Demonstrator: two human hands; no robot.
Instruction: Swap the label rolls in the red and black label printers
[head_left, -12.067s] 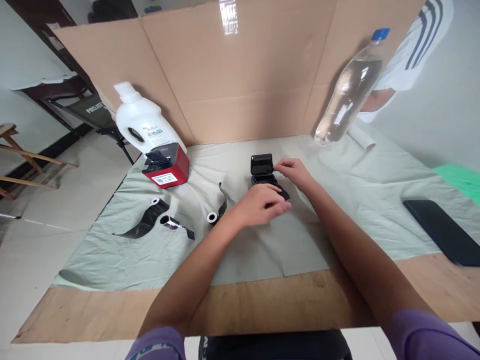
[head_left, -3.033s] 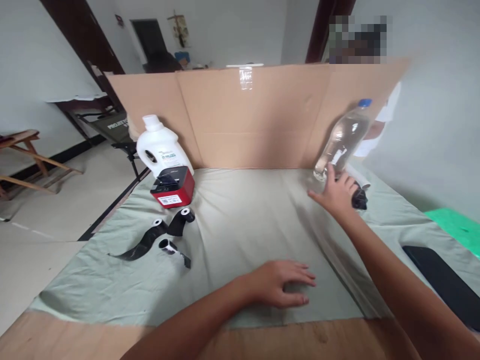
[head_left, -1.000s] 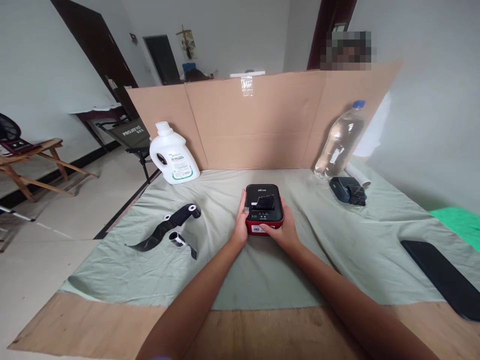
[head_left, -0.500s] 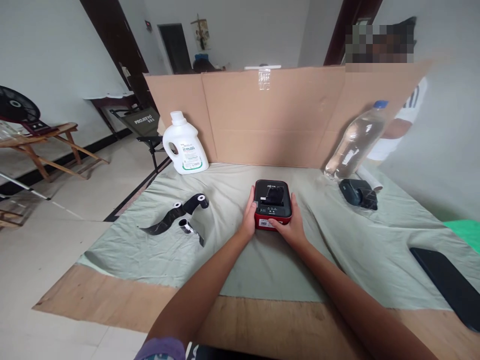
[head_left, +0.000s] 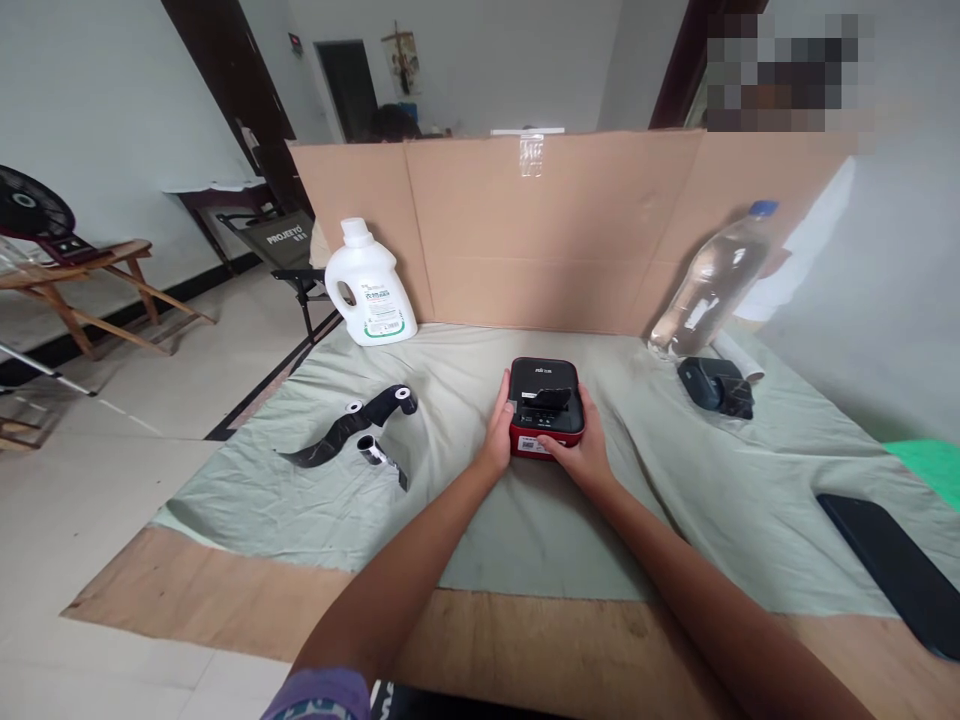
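A small red and black printer [head_left: 546, 405] sits on the cloth in front of me, with a dark strip of paper sticking up from the slot in its top. My left hand [head_left: 498, 430] is pressed along its left side. On the right side and front corner rests my right hand [head_left: 585, 445], its thumb near the white label. To the left lie several small rolls of black paper: one roll [head_left: 403, 398] and its neighbour with a long unrolled tail [head_left: 326, 445], plus a smaller roll [head_left: 371, 450] with a short strip.
A white detergent bottle [head_left: 371, 290] stands at back left, before a cardboard screen [head_left: 540, 240]. At right are a clear water bottle [head_left: 712, 285], a small black device [head_left: 709, 385], a white tube [head_left: 739, 355] and a black phone [head_left: 892, 570]. A person is behind the screen.
The small black device, earlier open between my hands, now lies by the water bottle. A roll joined the others at left. The red printer came from beside the detergent to the middle.
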